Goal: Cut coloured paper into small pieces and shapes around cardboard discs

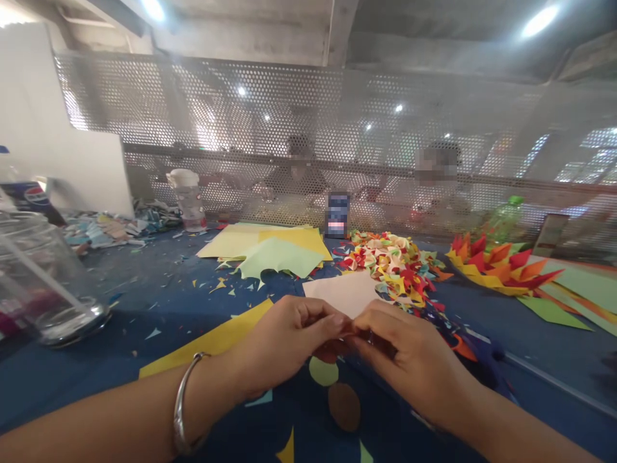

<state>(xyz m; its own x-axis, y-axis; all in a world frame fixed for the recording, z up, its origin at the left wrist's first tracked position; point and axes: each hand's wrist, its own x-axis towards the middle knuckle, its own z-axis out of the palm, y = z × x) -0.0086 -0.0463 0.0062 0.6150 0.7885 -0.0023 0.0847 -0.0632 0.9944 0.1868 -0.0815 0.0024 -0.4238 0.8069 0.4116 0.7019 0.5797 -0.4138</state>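
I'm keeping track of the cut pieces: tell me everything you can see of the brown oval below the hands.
The brown oval is a plain, thin-looking piece with a smooth rounded outline, apparently paper. It seems to lie flat on the dark blue table, slightly longer than wide, below where the left hand and right hand meet in the picture. Neither hand touches it. A pale green disc sits close above and to its left; whether their edges meet is unclear.

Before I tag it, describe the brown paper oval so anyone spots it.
On the dark blue table, look below the left hand and right hand. There lies a pale green circle, with the brown oval below and right. Its dark colour sets it apart from the circle, its smooth outline from the pointed scraps.
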